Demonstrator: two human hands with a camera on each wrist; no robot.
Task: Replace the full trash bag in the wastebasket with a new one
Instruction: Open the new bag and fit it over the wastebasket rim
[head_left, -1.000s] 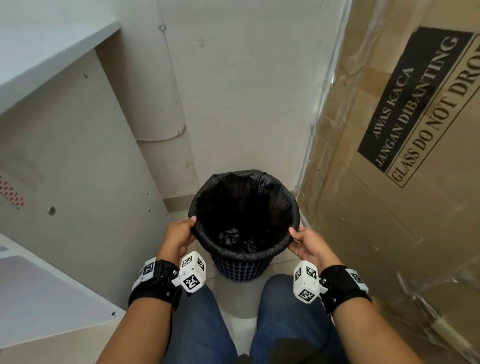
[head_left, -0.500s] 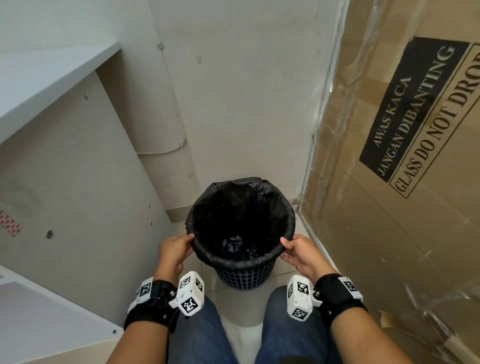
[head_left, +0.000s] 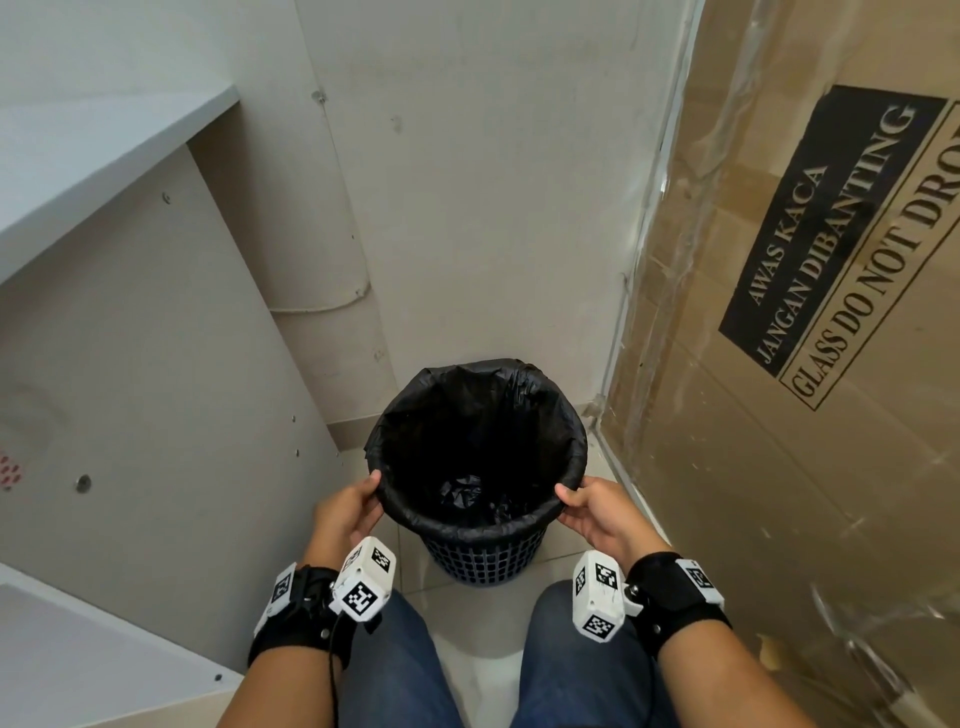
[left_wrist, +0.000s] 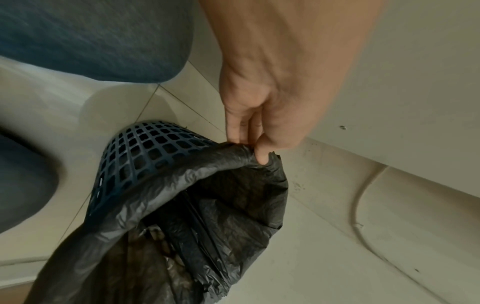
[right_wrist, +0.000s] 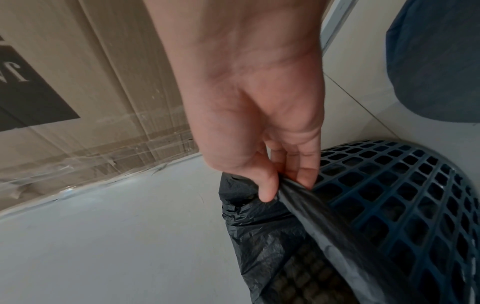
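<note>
A dark blue lattice wastebasket (head_left: 483, 558) (left_wrist: 145, 148) (right_wrist: 405, 189) stands on the tiled floor between my knees and the wall. A black trash bag (head_left: 475, 410) (left_wrist: 197, 216) (right_wrist: 272, 236) lines it, its edge folded over the rim. My left hand (head_left: 349, 512) (left_wrist: 253, 144) pinches the bag's folded edge at the left of the rim between thumb and fingers. My right hand (head_left: 592, 509) (right_wrist: 283, 183) pinches the edge at the right of the rim the same way. Crumpled dark contents lie at the bag's bottom.
A tall cardboard box (head_left: 810, 364) wrapped in clear film, marked "GLASS DO NOT DROP", stands close on the right. A white cabinet panel (head_left: 145, 395) and shelf (head_left: 78, 156) close in on the left. The wall (head_left: 493, 182) is just behind the basket. My jeans-clad knees (head_left: 566, 665) are below.
The head view has shifted, so the basket sits lower and nearer the middle of the picture. Both hands keep their pinch on the bag's edge at the rim's two sides.
</note>
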